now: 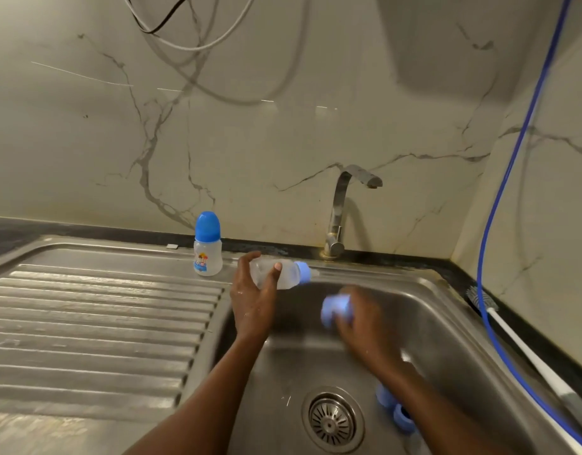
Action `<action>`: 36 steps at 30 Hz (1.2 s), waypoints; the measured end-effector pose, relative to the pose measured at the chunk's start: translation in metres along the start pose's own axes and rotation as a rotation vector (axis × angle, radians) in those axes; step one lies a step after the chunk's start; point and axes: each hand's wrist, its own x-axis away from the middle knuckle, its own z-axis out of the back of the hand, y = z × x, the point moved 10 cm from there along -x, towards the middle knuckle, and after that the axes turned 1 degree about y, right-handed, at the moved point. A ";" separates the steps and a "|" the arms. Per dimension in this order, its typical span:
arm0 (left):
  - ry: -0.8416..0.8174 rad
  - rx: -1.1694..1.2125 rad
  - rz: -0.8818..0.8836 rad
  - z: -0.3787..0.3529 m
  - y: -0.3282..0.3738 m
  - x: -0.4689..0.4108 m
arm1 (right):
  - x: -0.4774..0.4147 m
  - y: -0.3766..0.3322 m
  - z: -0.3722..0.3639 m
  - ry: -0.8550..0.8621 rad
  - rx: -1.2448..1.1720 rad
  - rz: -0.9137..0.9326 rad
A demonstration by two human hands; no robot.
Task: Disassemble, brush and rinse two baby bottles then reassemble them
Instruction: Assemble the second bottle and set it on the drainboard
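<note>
My left hand grips a clear baby bottle lying sideways above the sink's back rim, its blue collar and teat pointing right. My right hand, blurred, holds a light blue cap over the basin. A second bottle with a blue cap stands upright and whole at the back of the draining board. Partly hidden behind my right forearm, blue bottle parts lie on the basin floor near the drain.
The steel sink has a drain at the front and a tap at the back, no water running. A ribbed draining board spreads left. A white-handled bottle brush lies on the right counter beside a blue hose.
</note>
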 end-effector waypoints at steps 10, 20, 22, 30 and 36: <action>-0.056 0.072 0.059 -0.004 -0.027 -0.003 | -0.002 0.034 -0.022 -0.112 -0.151 -0.130; -0.114 0.021 0.031 -0.016 -0.028 -0.007 | -0.004 0.048 0.002 0.002 -0.202 -0.193; -0.106 0.038 0.064 -0.016 -0.031 -0.007 | -0.013 0.032 0.026 0.179 -0.383 -0.134; -0.070 0.071 0.118 -0.009 -0.035 -0.008 | -0.012 0.022 0.016 0.129 -0.591 -0.084; -0.109 0.094 0.118 -0.018 -0.035 -0.005 | -0.011 0.011 0.006 0.091 -0.580 -0.051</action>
